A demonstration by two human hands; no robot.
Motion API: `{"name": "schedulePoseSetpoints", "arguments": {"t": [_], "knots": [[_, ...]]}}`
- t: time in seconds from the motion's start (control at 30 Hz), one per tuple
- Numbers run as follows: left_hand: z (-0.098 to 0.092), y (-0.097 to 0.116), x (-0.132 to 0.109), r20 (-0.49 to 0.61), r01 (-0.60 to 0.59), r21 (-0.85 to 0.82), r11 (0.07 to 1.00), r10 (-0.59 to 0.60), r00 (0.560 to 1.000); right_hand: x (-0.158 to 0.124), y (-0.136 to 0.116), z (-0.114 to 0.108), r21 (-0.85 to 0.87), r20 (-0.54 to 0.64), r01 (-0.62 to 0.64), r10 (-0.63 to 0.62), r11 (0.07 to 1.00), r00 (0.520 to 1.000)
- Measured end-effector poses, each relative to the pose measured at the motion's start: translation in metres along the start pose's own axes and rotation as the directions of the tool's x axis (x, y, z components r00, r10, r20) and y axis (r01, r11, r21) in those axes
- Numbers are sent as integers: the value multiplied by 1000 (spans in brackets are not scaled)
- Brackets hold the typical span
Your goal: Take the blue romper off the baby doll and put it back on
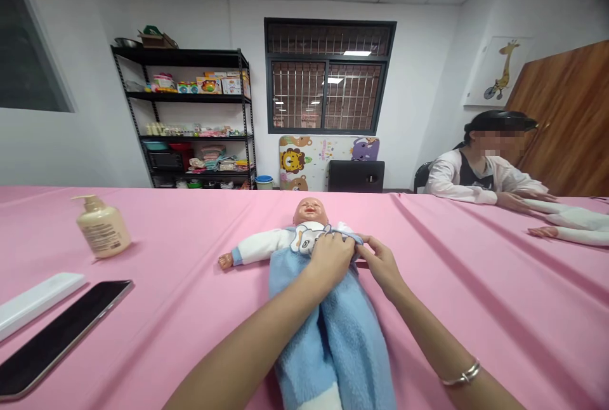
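Note:
A baby doll (309, 212) lies on its back on the pink tablecloth (190, 308), head pointing away from me. It wears white sleeves and a fluffy blue garment (342, 340) with a small animal patch on the chest. My left hand (330, 256) rests on the doll's chest, fingers curled and gripping the blue fabric near the shoulder. My right hand (380, 263) pinches the same fabric at the doll's far shoulder. The doll's one visible arm (247, 250) sticks out to the left.
A beige pump bottle (102, 227) stands at the left. A black phone (61, 334) and a white flat object (35, 302) lie near the left edge. Another person (480, 169) sits at the right with a second doll (571, 223). A black shelf (190, 118) lines the back wall.

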State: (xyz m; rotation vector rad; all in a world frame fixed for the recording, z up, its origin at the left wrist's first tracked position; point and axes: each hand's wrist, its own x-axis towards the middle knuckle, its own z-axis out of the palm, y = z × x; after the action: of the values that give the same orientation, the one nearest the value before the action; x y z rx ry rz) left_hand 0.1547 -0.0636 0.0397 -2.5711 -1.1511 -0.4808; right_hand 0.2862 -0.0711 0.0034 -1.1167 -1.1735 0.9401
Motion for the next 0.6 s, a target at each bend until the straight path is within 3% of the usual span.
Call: {"name": "schedulePoseSetpoints", "arguments": {"t": [0.2,0.27,0.37,0.47,0.6], "knots": [[-5,9,-3,-27,-63,47,997,64,998,33,23,-19,15,-13,-76,77,997,997],[-7,20,-5,-22,-108,65,992,110,994,49,34,-24,-71,-10,-67,66,995,998],[-3,41,-11,-27,-182,123,976,187,982,77,45,-27,-359,35,-30,46,933,998],[9,58,-15,-15,-230,142,963,235,972,107,42,-20,-568,33,10,11,823,999],[18,62,-15,8,-262,136,956,263,965,133,20,2,-612,11,13,-8,790,1000]]}}
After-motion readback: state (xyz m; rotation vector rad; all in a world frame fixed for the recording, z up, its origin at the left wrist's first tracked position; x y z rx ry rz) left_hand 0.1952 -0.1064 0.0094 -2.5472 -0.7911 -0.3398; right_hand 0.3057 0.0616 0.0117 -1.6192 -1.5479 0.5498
